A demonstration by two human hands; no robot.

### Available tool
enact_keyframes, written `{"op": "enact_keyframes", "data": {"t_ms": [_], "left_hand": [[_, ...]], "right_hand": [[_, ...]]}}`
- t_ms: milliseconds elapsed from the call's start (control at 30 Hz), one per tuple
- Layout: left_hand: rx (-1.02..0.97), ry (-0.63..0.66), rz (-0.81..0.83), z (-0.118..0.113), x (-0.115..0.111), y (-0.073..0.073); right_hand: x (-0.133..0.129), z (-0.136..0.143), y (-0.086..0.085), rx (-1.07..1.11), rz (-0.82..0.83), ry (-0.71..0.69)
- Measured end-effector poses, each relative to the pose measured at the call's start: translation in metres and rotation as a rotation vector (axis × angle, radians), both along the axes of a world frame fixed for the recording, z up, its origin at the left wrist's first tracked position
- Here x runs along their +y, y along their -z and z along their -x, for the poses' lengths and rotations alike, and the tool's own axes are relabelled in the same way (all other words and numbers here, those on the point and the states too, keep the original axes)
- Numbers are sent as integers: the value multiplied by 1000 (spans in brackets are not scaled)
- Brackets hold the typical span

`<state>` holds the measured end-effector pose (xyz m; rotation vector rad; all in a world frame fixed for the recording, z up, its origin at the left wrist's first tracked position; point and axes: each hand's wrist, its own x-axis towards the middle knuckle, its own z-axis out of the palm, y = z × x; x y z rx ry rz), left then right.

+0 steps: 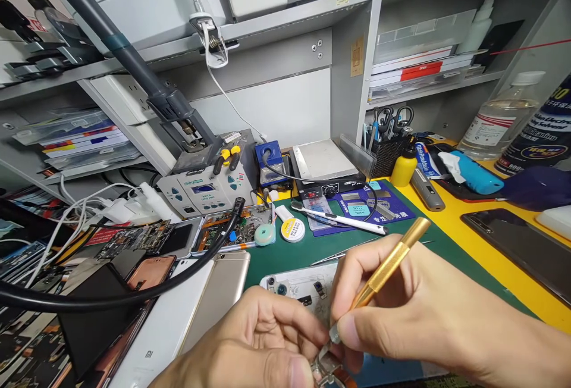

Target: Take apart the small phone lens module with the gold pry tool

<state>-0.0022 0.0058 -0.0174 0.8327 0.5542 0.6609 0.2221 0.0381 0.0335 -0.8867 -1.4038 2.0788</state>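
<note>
At the frame's 6 o'clock, the right hand (428, 316) pinches a brass-handled tool (388, 266) between its fingers, tip down on the opened phone (303, 290); the left hand (254, 340) fingers grip the phone's lower edge.

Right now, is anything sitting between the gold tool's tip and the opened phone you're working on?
Nothing visible does. The right hand holds the gold tool with its tip down at the opened phone, right where the left hand pinches a small metal part. The fingers hide the exact contact spot.
</note>
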Motion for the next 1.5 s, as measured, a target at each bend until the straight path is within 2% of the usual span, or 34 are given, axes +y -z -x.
{"op": "enact_keyframes", "data": {"t_ms": [200,433,633,767,1067,1333,1500], "left_hand": [[120,-18,50,3,-4,-15],[135,-44,41,4,-4,-12],[122,18,38,3,0,-15],[41,22,26,1,2,-9],[4,-13,11,0,2,6],[17,-11,7,-1,5,4],[13,0,65,0,2,-6]], "right_hand": [[1,2,-3,10,22,-14],[1,2,-2,41,61,-9],[0,2,-1,62,65,17],[2,0,0,54,20,18],[-3,0,-4,-7,-1,42],[-4,0,-4,-32,-40,46],[-4,0,-1,24,-21,66]]}}
